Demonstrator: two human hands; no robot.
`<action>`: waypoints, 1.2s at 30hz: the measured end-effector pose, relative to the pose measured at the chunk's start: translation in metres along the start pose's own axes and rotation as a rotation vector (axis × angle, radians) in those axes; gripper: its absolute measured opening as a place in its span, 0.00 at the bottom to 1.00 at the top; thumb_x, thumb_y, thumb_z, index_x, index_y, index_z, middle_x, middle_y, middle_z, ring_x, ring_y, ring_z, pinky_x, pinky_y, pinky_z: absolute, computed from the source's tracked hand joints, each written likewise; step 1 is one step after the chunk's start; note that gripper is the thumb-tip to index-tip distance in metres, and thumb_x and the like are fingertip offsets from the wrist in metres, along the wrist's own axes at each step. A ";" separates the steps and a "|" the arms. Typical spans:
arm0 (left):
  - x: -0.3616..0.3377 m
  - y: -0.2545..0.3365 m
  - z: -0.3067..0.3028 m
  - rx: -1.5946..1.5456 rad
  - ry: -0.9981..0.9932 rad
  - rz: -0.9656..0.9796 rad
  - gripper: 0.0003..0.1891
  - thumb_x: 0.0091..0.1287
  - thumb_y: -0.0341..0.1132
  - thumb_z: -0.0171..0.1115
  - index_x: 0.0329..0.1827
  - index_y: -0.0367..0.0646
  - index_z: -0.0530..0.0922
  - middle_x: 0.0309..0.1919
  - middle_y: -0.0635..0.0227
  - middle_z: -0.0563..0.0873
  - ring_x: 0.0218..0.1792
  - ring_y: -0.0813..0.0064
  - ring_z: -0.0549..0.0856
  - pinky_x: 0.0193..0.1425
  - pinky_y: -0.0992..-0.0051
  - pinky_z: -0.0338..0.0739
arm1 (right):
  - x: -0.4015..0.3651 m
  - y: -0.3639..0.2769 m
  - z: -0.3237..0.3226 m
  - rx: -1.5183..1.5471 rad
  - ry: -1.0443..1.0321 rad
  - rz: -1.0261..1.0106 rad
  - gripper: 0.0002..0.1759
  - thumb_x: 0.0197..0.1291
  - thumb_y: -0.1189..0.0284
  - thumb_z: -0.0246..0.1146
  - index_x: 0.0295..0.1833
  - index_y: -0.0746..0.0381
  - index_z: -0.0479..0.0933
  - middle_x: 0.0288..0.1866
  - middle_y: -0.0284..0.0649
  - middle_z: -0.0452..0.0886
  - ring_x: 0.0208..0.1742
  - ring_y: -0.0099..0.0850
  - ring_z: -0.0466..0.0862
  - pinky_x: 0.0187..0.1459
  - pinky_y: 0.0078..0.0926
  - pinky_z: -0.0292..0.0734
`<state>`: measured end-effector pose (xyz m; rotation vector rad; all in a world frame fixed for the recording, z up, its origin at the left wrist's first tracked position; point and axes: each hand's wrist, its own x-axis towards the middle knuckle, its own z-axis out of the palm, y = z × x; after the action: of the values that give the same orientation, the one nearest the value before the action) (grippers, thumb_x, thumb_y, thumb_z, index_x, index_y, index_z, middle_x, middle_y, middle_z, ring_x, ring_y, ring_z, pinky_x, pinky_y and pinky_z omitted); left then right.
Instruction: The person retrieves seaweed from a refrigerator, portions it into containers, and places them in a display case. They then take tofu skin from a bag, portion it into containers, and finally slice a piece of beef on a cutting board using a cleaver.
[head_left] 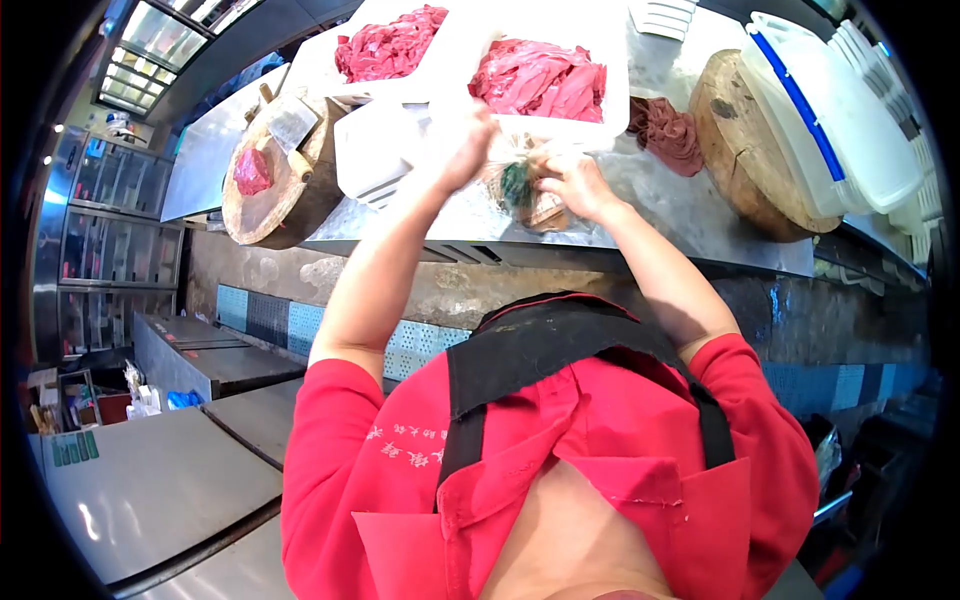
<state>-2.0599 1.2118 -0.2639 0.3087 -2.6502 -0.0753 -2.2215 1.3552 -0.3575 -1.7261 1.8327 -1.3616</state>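
Observation:
A clear plastic bag (541, 208) with green and brown contents sits at the near edge of the steel table, in front of a white tub (618, 105) of sliced red meat (540, 82). My right hand (582, 187) is closed on the bag's right side, fingers bent against the plastic. To the left of the bag's gathered top, my left hand (468, 150) is raised with its fingers curled. Bright glare washes out its fingertips, so what they grip is hidden. A white container (372, 140) lies just left of that hand.
On the left, a round chopping block (240, 215) bears a cleaver (293, 122) and a red meat piece (253, 172). A second tub of meat (392, 45) stands behind. To the right are a brown cloth (668, 135), another wooden block (745, 150) and a large clear bin (850, 120).

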 end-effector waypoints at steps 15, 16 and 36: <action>-0.017 0.038 0.076 -0.326 0.346 -0.318 0.12 0.48 0.23 0.63 0.36 0.43 0.81 0.37 0.62 0.84 0.49 0.58 0.79 0.54 0.63 0.73 | 0.013 0.005 -0.032 0.529 -0.111 0.233 0.02 0.55 0.77 0.62 0.32 0.65 0.77 0.26 0.29 0.75 0.30 0.16 0.73 0.32 0.17 0.69; -0.013 0.032 0.080 -0.266 0.227 -0.257 0.13 0.48 0.23 0.63 0.39 0.43 0.81 0.37 0.62 0.84 0.47 0.58 0.81 0.52 0.63 0.75 | 0.013 0.000 -0.039 0.637 -0.137 0.250 0.03 0.55 0.78 0.63 0.31 0.65 0.76 0.27 0.27 0.75 0.30 0.15 0.72 0.33 0.15 0.69; 0.011 0.031 -0.037 -0.947 0.327 -0.747 0.17 0.75 0.40 0.48 0.50 0.36 0.79 0.35 0.69 0.83 0.34 0.83 0.76 0.44 0.82 0.71 | 0.095 -0.061 -0.027 0.573 -0.373 0.038 0.08 0.65 0.79 0.52 0.45 0.68 0.75 0.39 0.39 0.79 0.42 0.24 0.78 0.46 0.22 0.75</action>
<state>-2.0591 1.2395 -0.2231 0.8414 -1.7785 -1.3160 -2.2268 1.2916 -0.2608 -1.4963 1.1275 -1.2761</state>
